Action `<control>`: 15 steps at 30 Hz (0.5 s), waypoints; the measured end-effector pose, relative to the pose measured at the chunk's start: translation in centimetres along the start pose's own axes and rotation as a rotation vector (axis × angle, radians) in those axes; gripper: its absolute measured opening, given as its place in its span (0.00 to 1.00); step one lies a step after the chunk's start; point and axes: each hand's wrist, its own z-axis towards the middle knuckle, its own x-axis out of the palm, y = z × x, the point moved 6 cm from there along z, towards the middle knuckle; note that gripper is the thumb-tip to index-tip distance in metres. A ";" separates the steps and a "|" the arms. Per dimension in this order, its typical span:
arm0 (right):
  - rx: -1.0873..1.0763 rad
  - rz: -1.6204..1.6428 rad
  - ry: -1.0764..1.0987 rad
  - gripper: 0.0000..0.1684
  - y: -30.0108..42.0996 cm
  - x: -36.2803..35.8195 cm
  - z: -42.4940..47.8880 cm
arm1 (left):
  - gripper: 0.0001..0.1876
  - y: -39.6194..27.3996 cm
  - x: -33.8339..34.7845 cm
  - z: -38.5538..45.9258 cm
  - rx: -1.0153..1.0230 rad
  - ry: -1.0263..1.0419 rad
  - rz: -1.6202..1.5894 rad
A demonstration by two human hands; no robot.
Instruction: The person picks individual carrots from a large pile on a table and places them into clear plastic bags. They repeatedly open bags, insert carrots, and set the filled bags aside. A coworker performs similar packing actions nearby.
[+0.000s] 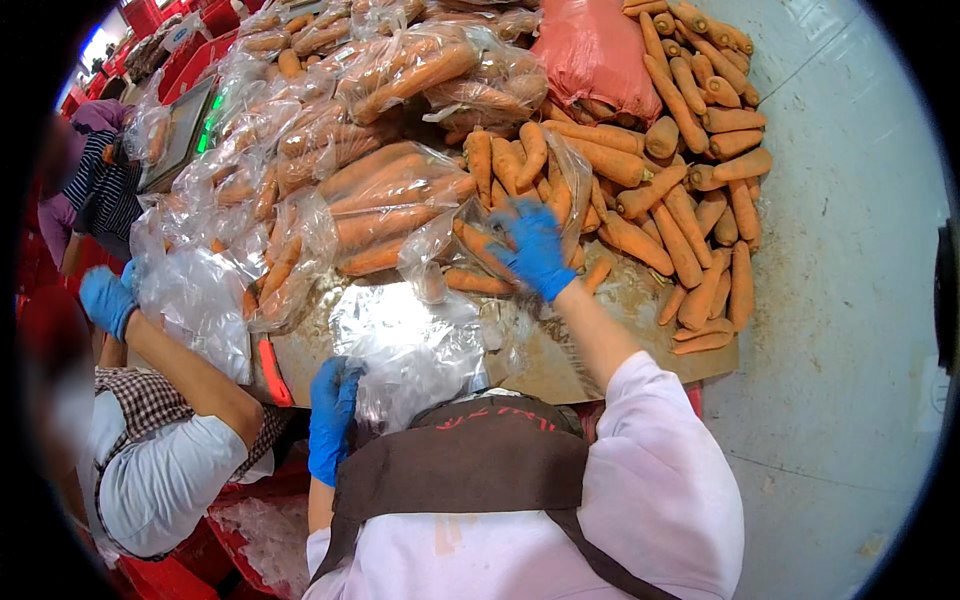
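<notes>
My right hand (534, 247), in a blue glove and slightly blurred, reaches with spread fingers over a clear plastic bag and carrots at the near edge of the heap. Its fingertips seem to touch the bag; a firm hold cannot be made out. My left hand (334, 420), also gloved in blue, is at the table's front edge with its fingers against a stack of clear plastic bags (409, 322). Loose carrots (679, 217) are piled to the right. A filled bag of carrots (397, 202) lies left of my right hand, among several other filled bags.
A red mesh sack (596, 60) stands at the back of the table (547, 360). A red-handled tool (274, 371) lies at the front edge. To my left, a co-worker's gloved hand (109, 300) is beside more clear bags (199, 300). Another person stands beyond, near a scale (176, 135).
</notes>
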 end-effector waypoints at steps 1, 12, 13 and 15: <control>-0.046 -0.237 -0.033 0.24 -3.5 0.4 -0.6 | 0.07 0.3 -0.1 -0.3 -0.024 0.000 0.011; 0.343 -0.660 0.581 0.50 -8.6 5.4 3.2 | 0.07 -0.3 0.9 -1.1 0.062 -0.046 -0.087; 0.342 -0.663 0.553 0.47 -8.7 5.7 3.2 | 0.07 -0.4 1.2 -1.1 0.064 -0.049 -0.110; 0.339 -0.673 0.493 0.43 -8.7 5.6 3.5 | 0.07 -0.5 1.8 -0.9 0.073 -0.056 -0.158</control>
